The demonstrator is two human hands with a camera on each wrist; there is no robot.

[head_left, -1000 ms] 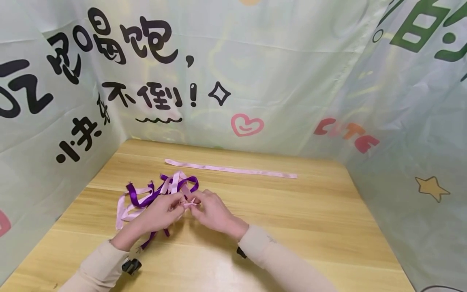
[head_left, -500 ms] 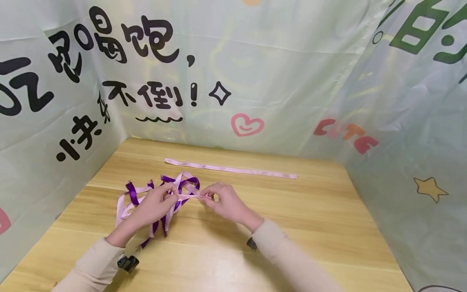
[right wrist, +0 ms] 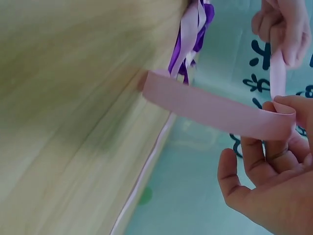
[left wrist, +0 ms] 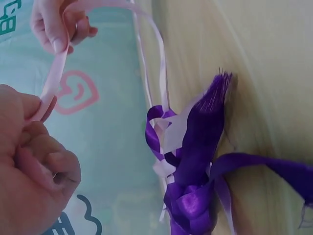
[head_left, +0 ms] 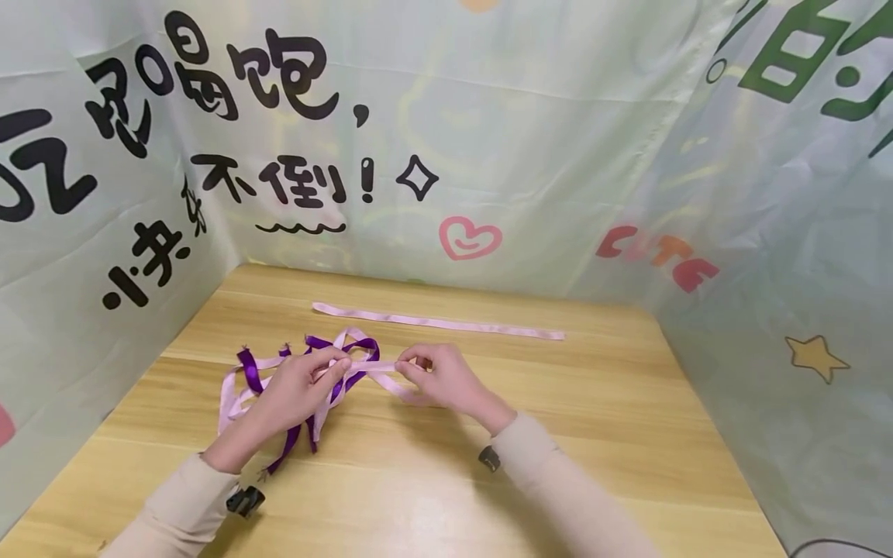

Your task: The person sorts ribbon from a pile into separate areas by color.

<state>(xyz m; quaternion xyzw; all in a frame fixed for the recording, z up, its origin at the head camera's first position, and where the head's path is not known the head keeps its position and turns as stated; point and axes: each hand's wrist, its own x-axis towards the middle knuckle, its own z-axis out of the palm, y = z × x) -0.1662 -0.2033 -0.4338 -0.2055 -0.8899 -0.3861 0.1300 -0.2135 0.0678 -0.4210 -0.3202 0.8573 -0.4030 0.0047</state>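
Observation:
A light pink ribbon (head_left: 374,366) is stretched between the two hands, above a tangle of purple and pink ribbons. My left hand (head_left: 298,387) pinches it on the left between thumb and fingers. The right hand (head_left: 449,377) pinches it further right. In the right wrist view, the ribbon (right wrist: 210,110) folds over at the right fingertips and its loose end hangs out to the left. The left wrist view shows knotted purple ribbon (left wrist: 195,147) with a frayed end below the hands. Part of the tangle is hidden behind the left hand.
A separate pink ribbon (head_left: 439,322) lies straight across the back of the wooden table (head_left: 593,434). Printed fabric walls (head_left: 544,155) enclose the table at the back and both sides. Frayed purple ends (head_left: 275,466) spread toward the front left.
The hands were close together at the pink ribbon and have moved apart. The right hand has shifted right and slightly up, drawing the ribbon out; a loose end now shows below it.

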